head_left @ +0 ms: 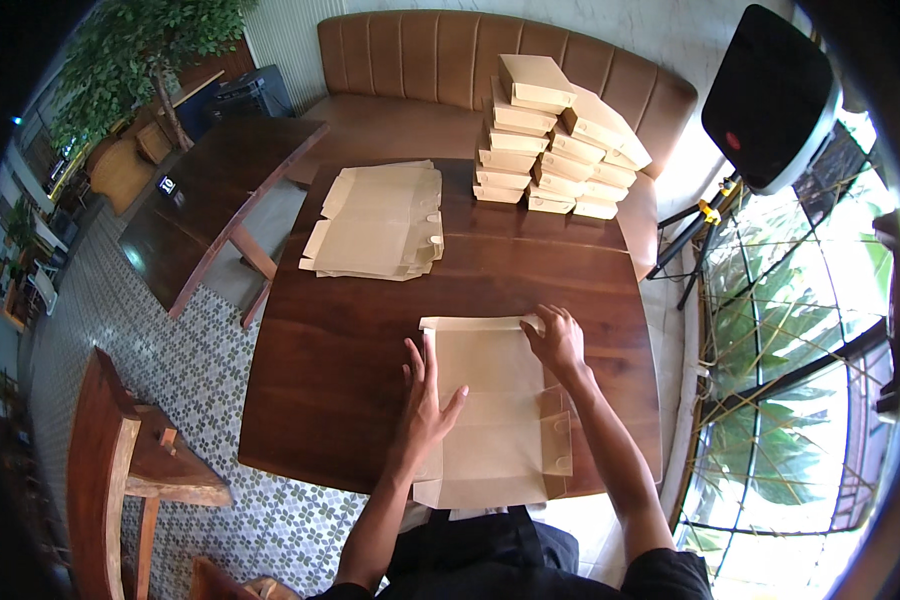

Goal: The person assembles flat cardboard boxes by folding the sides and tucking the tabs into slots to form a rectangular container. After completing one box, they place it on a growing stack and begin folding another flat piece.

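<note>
A partly folded brown cardboard box blank (485,430) lies in front of me at the near side of the wooden table (330,370). Its far edge looks turned up, and tabs with curved cuts stick out along its right side. My left hand (432,405) rests at the blank's left edge, fingers stretched and thumb apart, gripping nothing. At the far right corner, the bent fingers and thumb of my right hand (558,342) close on the flap there. Farther off to the left lies a stack of flat box blanks (380,220).
Several folded cardboard boxes (535,125) are piled at the table's far right. Behind runs a brown curved bench (410,65). Another dark table (220,190) stands to the left, a wooden chair (120,450) at lower left. A black speaker on a stand (770,100) is right.
</note>
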`<state>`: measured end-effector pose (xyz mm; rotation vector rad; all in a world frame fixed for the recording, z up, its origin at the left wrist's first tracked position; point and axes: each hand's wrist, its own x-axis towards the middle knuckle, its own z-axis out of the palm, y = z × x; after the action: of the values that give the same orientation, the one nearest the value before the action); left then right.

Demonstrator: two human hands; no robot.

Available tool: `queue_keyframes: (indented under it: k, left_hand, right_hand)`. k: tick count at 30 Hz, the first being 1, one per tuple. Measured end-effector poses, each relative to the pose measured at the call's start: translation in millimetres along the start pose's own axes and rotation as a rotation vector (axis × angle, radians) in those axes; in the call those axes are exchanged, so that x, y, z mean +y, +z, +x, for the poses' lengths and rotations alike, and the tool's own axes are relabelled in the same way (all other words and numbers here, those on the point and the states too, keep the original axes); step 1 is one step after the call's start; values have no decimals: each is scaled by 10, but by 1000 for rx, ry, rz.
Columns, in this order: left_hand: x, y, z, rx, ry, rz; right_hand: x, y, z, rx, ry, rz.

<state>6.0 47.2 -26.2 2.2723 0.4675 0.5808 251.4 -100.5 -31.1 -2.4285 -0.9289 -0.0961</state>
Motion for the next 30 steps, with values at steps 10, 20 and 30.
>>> queue_keyframes:
  k: [10,20,30]
  left_hand:
    - [-27,350,31,-55,56,351]
    - [-337,-127,245,-53,-54,-172]
    - [-237,-158,428,-16,105,440]
  right_hand:
    - [-293,42,-112,210,-132,-105]
    - [-888,446,-291,-218,-437,284]
    - [-839,462,-320,-210,-540,432]
